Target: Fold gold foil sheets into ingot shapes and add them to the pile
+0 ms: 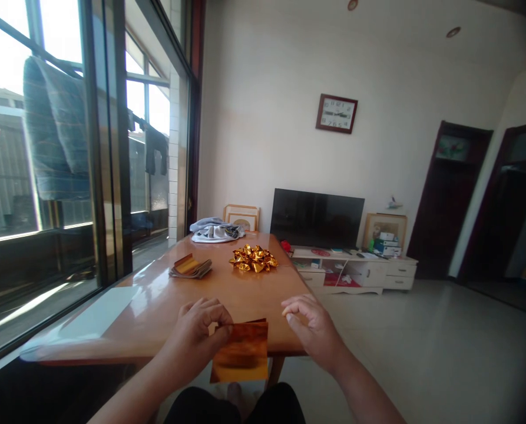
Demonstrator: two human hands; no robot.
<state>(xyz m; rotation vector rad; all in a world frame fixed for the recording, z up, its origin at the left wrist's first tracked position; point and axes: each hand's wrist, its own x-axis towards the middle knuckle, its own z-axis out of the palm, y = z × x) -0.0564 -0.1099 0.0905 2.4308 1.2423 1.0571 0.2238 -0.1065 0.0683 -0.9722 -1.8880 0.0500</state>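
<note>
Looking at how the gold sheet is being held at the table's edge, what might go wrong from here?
The left hand pinches the gold foil sheet by one corner only, and most of it hangs past the edge of the wooden table; it may slip, tear or crease. The right hand hovers beside it, holding nothing, so the sheet has no second support. The folded gold pieces and the stack of sheets look light and might scatter if brushed.

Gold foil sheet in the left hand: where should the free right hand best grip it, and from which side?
Probably the right edge of the square gold foil sheet, approached from the right. The left hand pinches its upper-left corner, so the right side hangs free beside the open right hand.
</note>
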